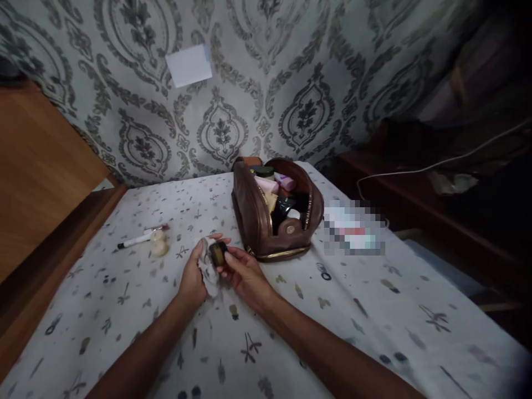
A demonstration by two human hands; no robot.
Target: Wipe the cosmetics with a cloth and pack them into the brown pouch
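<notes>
My left hand (194, 275) is closed around a crumpled whitish cloth (208, 272), which rests against a small dark jar (218, 254). The jar has an amber-brown body and a black part at its right; its contents cannot be made out. My right hand (246, 275) grips this jar from the right with thumb and fingers. Just beyond my hands stands a brown leather toiletry bag (253, 221), unzipped, with tubes, a dark-lidded jar (265, 173) and a black packet (284, 207) inside.
On the patterned white cloth (166, 310) at left lie a white pen-like stick (135, 240), a slim tube (157, 228) and a cream-coloured bottle (158, 244). A blurred-out packet (353, 227) lies right of the bag. A wooden panel (41, 177) borders the left; patterned wall behind.
</notes>
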